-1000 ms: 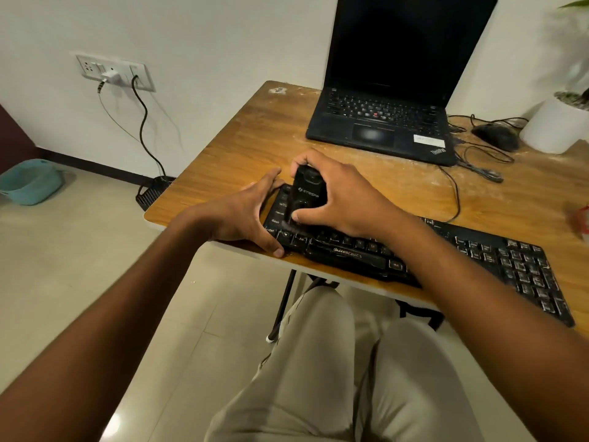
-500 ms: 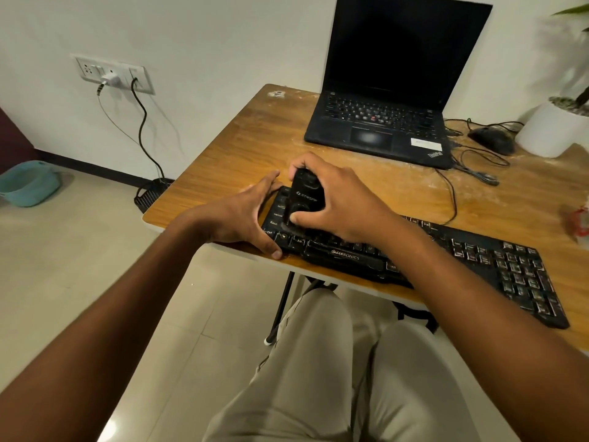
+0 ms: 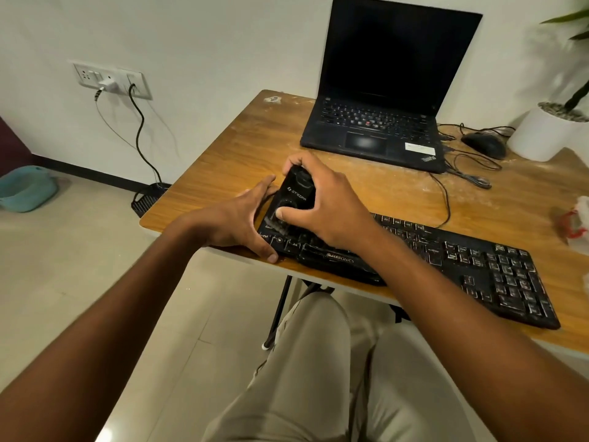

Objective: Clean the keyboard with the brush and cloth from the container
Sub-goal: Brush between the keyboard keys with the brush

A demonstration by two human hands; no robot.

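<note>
The right hand [image 3: 322, 199] grips a black brush [image 3: 294, 194] and holds it down on the left end of the black keyboard [image 3: 446, 253]; its fingers curl round the top and its thumb presses the side; pale bristles touch the keys; the left hand [image 3: 237, 218] holds the keyboard's left edge, thumb on the front corner, fingers along the side; the keyboard lies near the front edge of the wooden worktop [image 3: 229, 154]; behind it stands an open black laptop [image 3: 382, 90]; a black mouse [image 3: 483, 145] and a white plant pot [image 3: 545, 132] sit to the right.
</note>
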